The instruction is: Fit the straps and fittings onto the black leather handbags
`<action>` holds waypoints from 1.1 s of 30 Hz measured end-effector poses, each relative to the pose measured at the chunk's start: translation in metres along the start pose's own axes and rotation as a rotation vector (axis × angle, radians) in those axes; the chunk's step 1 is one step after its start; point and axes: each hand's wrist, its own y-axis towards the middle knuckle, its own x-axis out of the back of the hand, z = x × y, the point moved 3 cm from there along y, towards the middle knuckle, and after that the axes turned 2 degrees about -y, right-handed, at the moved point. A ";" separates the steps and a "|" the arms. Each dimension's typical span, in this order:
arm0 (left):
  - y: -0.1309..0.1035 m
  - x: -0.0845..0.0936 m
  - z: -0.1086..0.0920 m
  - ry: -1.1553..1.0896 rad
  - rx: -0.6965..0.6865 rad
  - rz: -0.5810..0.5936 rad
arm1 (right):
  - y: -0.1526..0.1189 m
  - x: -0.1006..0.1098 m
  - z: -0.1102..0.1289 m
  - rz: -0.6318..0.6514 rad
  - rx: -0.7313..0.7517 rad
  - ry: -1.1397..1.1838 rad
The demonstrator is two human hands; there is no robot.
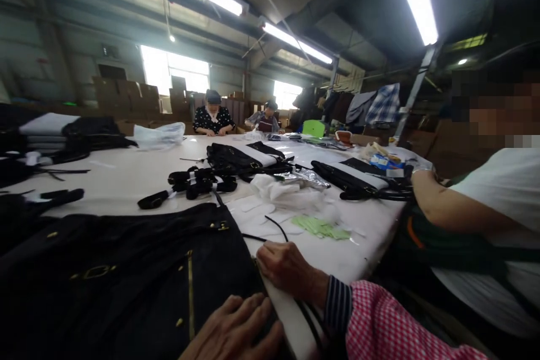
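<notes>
A large black bag (126,270) with gold zip and buckles lies flat in front of me. My left hand (236,329) rests on its lower right part, fingers stretched out over the fabric. Beside the bag's right edge, my right hand (289,267) is closed around a thin black strap (276,225). One loose length of strap curves up past the knuckles, and more of it hangs below the wrist. The fingertips of my right hand are partly hidden.
Rolled black straps (198,180) and folded black bags (248,157) lie ahead on the white table (363,247). White wrapping (291,197) and green slips (320,227) are closer. A co-worker (498,197) stands at right; two people sit at the far end.
</notes>
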 end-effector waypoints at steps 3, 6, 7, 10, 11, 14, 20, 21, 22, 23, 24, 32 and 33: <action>0.000 0.017 -0.012 -0.123 0.127 0.114 | -0.003 -0.003 -0.004 0.025 -0.030 0.158; -0.003 0.031 -0.017 -0.253 0.211 0.187 | -0.004 -0.004 -0.008 0.014 -0.047 0.256; -0.003 0.033 -0.018 -0.275 0.222 0.200 | -0.004 -0.004 -0.008 0.009 -0.054 0.278; -0.001 0.035 -0.018 -0.284 0.238 0.221 | -0.002 -0.003 -0.008 0.001 -0.086 0.307; 0.000 0.034 -0.018 -0.277 0.246 0.224 | -0.002 -0.002 -0.007 -0.007 -0.106 0.294; 0.004 0.040 -0.019 -0.304 0.234 0.226 | -0.003 0.002 -0.004 -0.019 -0.185 0.238; -0.036 0.100 0.005 -0.184 0.546 0.199 | -0.013 0.029 0.002 0.098 -0.368 0.400; -0.055 0.115 0.016 -0.062 0.684 0.202 | -0.016 0.033 0.003 0.171 -0.401 0.469; -0.078 0.130 0.027 0.073 0.832 0.220 | -0.018 0.034 0.004 0.265 -0.433 0.552; -0.105 0.143 0.037 0.208 0.982 0.250 | -0.021 0.033 0.006 0.367 -0.468 0.640; -0.132 0.156 0.043 0.331 1.125 0.288 | -0.023 0.030 0.008 0.463 -0.504 0.726; -0.218 0.166 0.024 0.491 1.361 0.277 | -0.016 0.022 0.027 0.607 -0.783 1.190; -0.214 0.165 0.023 0.482 1.361 0.252 | -0.015 0.025 0.031 0.620 -0.817 1.259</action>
